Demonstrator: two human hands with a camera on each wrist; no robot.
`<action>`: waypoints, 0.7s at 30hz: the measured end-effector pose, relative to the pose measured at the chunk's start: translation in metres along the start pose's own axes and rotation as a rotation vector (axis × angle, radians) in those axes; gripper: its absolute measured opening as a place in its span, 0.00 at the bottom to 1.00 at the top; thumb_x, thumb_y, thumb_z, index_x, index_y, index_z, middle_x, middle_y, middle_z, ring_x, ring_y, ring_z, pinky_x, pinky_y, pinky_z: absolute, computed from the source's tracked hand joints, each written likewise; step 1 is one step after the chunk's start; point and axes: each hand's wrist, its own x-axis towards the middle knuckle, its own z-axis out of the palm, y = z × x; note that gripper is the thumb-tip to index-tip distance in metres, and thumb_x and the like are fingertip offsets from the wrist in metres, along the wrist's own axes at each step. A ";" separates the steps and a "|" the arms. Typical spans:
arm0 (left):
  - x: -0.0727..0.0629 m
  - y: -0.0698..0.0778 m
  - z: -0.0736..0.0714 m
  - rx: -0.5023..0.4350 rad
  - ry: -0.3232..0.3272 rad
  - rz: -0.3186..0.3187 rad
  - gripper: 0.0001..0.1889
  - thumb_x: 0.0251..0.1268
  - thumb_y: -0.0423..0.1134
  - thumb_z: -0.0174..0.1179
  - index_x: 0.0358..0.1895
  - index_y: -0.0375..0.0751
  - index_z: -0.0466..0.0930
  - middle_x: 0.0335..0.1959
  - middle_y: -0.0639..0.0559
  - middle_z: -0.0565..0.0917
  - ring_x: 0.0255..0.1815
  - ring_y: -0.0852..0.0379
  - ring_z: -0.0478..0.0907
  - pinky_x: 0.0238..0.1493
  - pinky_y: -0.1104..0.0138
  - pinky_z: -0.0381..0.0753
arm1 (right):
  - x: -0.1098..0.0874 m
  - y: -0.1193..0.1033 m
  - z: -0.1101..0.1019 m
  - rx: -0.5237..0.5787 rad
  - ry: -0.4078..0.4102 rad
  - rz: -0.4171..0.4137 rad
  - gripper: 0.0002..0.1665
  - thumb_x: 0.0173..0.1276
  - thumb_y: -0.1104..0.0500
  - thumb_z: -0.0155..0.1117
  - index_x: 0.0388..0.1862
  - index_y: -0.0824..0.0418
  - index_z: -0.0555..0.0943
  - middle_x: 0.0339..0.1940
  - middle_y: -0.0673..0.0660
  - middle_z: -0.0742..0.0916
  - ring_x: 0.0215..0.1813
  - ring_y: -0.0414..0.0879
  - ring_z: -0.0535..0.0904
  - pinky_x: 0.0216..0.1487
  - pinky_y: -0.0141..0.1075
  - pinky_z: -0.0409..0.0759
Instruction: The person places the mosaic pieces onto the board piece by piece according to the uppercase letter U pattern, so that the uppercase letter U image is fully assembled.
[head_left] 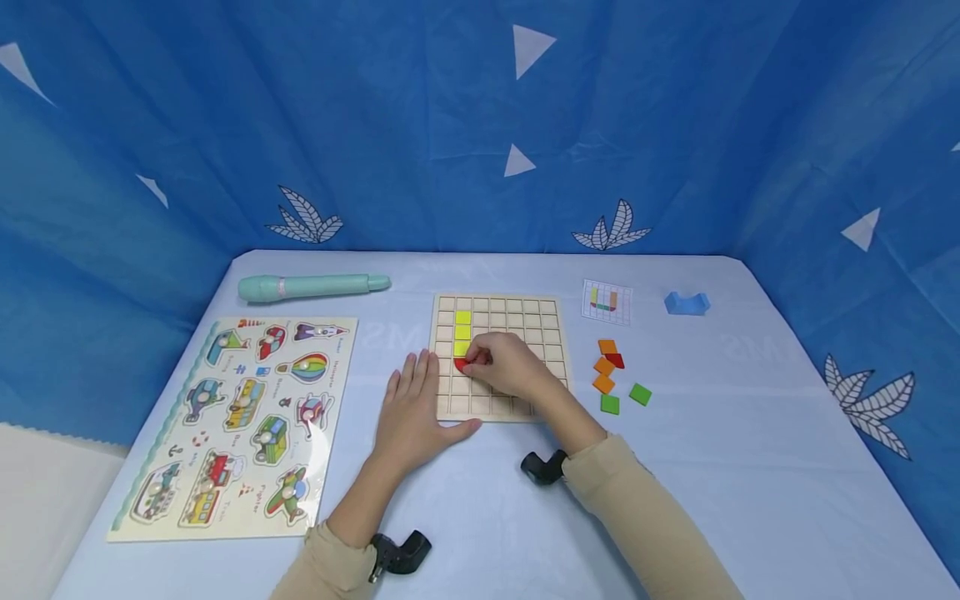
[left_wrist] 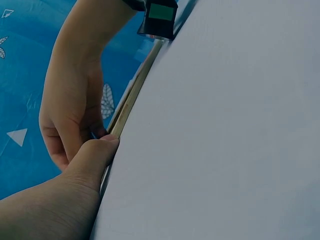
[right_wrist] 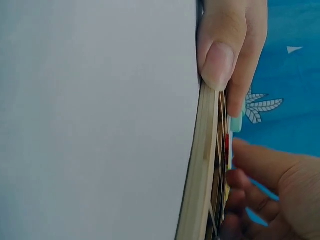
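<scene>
A square wooden grid board [head_left: 517,321] lies in the middle of the table. Three yellow square tiles [head_left: 462,332] stand in one column near its left side. Directly below them is a small red tile [head_left: 460,364], partly hidden under the curled fingertips of my right hand [head_left: 508,367], which pinches it against the board. My left hand [head_left: 411,417] lies beside the board with straight fingers along its left edge. In the left wrist view, the left thumb [left_wrist: 92,160] touches the board's near edge.
Right of the board lie several orange tiles [head_left: 603,366], a red tile [head_left: 616,360] and two green tiles [head_left: 610,404]. A pattern card [head_left: 624,292] and a blue holder [head_left: 687,304] sit behind them. Leftward are a picture puzzle [head_left: 285,392] and a green tube-like object [head_left: 322,287].
</scene>
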 end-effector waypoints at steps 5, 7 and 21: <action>0.000 0.000 0.001 0.002 -0.002 -0.007 0.66 0.49 0.80 0.57 0.80 0.36 0.41 0.82 0.42 0.45 0.84 0.45 0.37 0.81 0.48 0.40 | -0.014 0.002 -0.012 0.057 0.016 0.009 0.04 0.66 0.53 0.70 0.33 0.48 0.82 0.29 0.47 0.82 0.34 0.44 0.77 0.35 0.35 0.77; 0.000 0.000 0.001 0.003 0.000 -0.008 0.66 0.49 0.80 0.57 0.80 0.36 0.41 0.82 0.42 0.45 0.84 0.45 0.37 0.81 0.48 0.39 | -0.021 0.004 -0.019 0.068 0.024 0.026 0.04 0.66 0.52 0.70 0.34 0.47 0.82 0.30 0.48 0.82 0.34 0.45 0.76 0.35 0.36 0.77; 0.000 0.001 0.001 -0.030 0.013 -0.001 0.66 0.48 0.78 0.59 0.80 0.35 0.42 0.82 0.42 0.46 0.84 0.44 0.37 0.81 0.47 0.40 | -0.065 0.037 -0.063 0.075 0.048 0.066 0.07 0.67 0.52 0.69 0.42 0.49 0.82 0.35 0.49 0.82 0.37 0.47 0.77 0.35 0.38 0.78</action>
